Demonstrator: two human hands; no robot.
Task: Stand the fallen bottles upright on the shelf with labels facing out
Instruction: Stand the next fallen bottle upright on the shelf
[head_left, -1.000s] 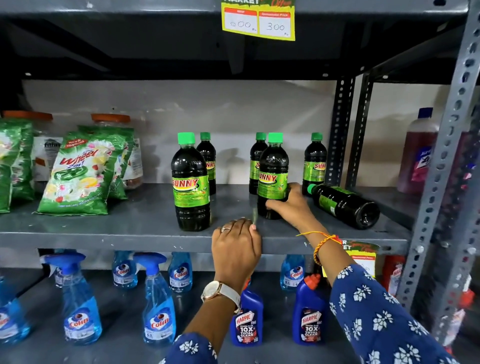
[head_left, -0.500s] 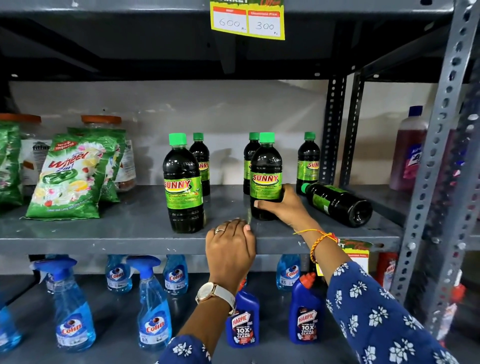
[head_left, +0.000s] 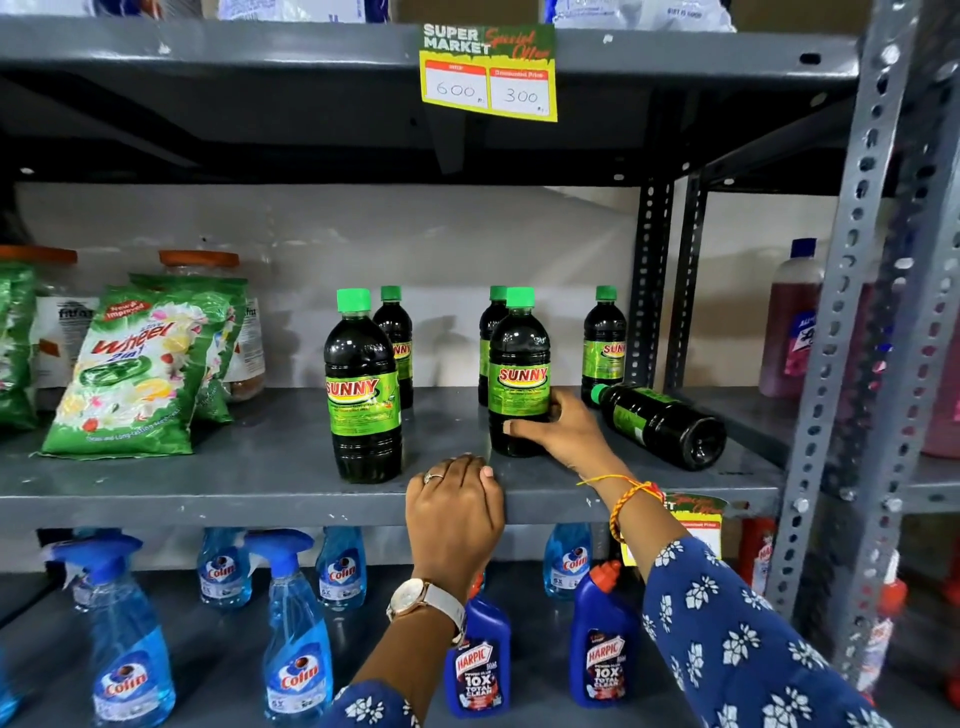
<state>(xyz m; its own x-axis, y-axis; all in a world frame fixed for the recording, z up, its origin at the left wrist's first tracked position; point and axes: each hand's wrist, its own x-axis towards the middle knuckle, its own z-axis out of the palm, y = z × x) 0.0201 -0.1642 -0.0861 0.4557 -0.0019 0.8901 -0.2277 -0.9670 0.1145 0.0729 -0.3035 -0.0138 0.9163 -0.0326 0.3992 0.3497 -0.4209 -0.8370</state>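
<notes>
Dark SUNNY bottles with green caps stand on the grey middle shelf (head_left: 260, 467). My right hand (head_left: 558, 434) grips the lower part of an upright front bottle (head_left: 519, 364), its label facing out. Another upright front bottle (head_left: 363, 384) stands to the left, label outward. One fallen bottle (head_left: 662, 423) lies on its side at the right, cap toward the back left, base toward me. Three more upright bottles stand behind, one of them at the back right (head_left: 603, 343). My left hand (head_left: 454, 512) rests curled over the shelf's front edge, holding no bottle.
Green Wheel detergent packets (head_left: 137, 374) and jars stand at the left of the shelf. A perforated steel upright (head_left: 831, 415) borders the right. Blue Colin spray bottles (head_left: 296, 639) and Harpic bottles (head_left: 478, 660) fill the lower shelf. A price tag (head_left: 488, 73) hangs from the shelf above.
The view has tilted upward slightly. My right hand has turned the held bottle so its SUNNY label faces straight out. The left hand stays on the shelf edge.
</notes>
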